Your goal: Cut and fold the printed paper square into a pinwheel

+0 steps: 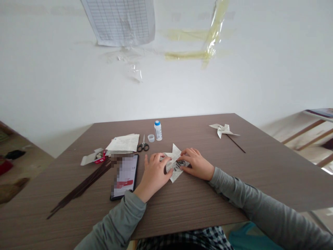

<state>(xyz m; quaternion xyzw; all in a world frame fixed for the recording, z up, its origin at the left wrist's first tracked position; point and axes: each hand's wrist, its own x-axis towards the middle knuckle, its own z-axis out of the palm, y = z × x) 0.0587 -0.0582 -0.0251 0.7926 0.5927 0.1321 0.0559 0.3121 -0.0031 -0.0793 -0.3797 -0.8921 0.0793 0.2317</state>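
A folded piece of printed paper lies on the brown table in front of me. My left hand rests on its left side, fingers curled with the fingertips pressing the paper. My right hand presses on its right side, fingers bent down onto the fold. Both hands touch the paper from opposite sides, and the paper's middle shows between them.
A phone lies left of my left hand, beside a bundle of dark thin sticks. Farther back are scissors, a glue bottle, its cap, paper sheets and a small box. A finished paper pinwheel lies at right.
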